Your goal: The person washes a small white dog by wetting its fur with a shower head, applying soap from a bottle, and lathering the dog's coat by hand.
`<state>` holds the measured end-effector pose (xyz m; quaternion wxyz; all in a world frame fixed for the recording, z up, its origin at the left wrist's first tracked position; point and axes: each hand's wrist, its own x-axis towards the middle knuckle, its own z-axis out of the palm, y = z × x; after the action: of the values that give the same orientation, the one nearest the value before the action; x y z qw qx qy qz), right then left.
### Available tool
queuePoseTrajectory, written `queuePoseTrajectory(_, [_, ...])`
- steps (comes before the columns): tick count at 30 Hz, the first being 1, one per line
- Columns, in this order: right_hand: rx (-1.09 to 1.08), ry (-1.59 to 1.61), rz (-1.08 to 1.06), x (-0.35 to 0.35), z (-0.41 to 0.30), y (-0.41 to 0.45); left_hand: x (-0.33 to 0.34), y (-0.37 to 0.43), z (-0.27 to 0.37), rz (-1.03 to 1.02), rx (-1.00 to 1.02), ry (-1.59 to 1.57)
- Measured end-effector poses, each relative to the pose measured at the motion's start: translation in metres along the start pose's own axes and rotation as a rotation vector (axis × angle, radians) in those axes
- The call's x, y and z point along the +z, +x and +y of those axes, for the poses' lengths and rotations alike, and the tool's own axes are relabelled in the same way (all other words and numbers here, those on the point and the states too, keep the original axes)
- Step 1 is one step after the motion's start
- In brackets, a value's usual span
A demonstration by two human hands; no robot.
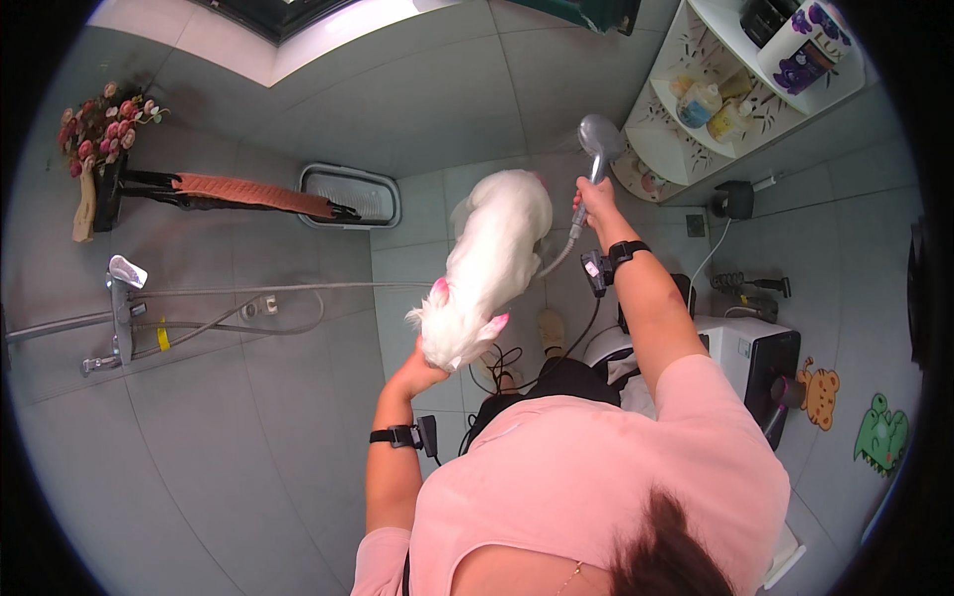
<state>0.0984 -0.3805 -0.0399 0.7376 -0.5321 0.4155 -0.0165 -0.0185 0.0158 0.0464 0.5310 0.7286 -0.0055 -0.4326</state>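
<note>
A white dog (499, 231) with pink-tinted ears is on the grey tiled floor in front of me, its head towards my left side. My left hand (419, 374) is against the dog's head near the muzzle, and its fingers are mostly hidden beneath the fur. My right hand (596, 200) grips the handle of a silver shower head (598, 136), held just right of the dog's hindquarters. No water is plainly visible. From the handle, the metal shower hose (560, 257) curves down and passes behind the dog, and a hose reappears towards the left wall.
A shower mixer (121, 313) is mounted on the left wall. Beyond it are a folded plastic tub (350, 190) and artificial flowers (104, 130). Corner shelves (656, 153) with bottles stand at upper right. A white toilet (607, 346) lies right of my legs; a black cable (577, 344) hangs near my feet.
</note>
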Motion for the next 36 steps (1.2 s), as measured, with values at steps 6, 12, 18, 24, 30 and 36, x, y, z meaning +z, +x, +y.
queuePoseTrajectory(6, [0.004,0.087,0.079,-0.01,0.025,0.03,0.001,-0.003,0.005,0.053,-0.039,0.043])
queuePoseTrajectory(12, [0.122,0.235,0.088,-0.019,0.038,0.031,0.0,-0.007,0.006,0.126,0.02,0.009])
queuePoseTrajectory(18, [0.179,0.197,-0.012,-0.022,0.047,0.022,-0.005,-0.006,0.014,0.111,-0.007,-0.046])
queuePoseTrajectory(24, [0.151,0.008,-0.242,-0.009,0.025,-0.015,-0.006,-0.003,0.032,0.116,-0.026,-0.076])
queuePoseTrajectory(30, [0.179,-0.026,-0.328,-0.012,0.03,-0.054,-0.007,-0.004,0.049,0.109,-0.319,-0.028])
queuePoseTrajectory(36, [0.17,-0.098,-0.518,-0.011,0.048,-0.126,-0.012,0.006,-0.002,0.104,0.017,-0.016])
